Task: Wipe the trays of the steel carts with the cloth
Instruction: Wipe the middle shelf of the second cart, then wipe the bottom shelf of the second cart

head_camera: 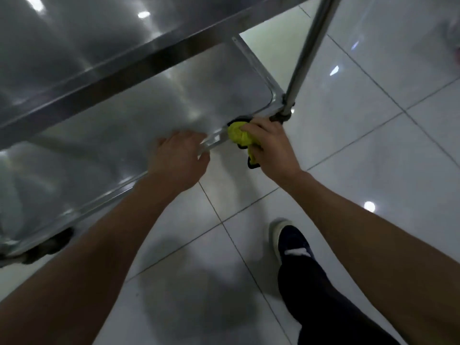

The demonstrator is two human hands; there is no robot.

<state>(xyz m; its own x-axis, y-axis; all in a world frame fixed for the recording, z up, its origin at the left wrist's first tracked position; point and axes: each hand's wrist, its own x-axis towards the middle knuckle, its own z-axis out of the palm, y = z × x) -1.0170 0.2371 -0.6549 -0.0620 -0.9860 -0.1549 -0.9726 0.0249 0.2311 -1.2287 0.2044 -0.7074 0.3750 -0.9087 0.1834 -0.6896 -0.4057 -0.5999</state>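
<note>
The yellow cloth (239,136) is bunched up against the near right corner of the lower tray (174,100), right by the cart's post (302,61). My right hand (270,148) grips it, fingers curled round. My left hand (178,159) hooks over the tray's near rim just left of that, above the white tiled floor (373,145).

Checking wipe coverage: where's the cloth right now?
Head view, centre-right: the yellow cloth is bunched in the right hand, pressed on the lower tray's front rim near the cart leg.
</note>
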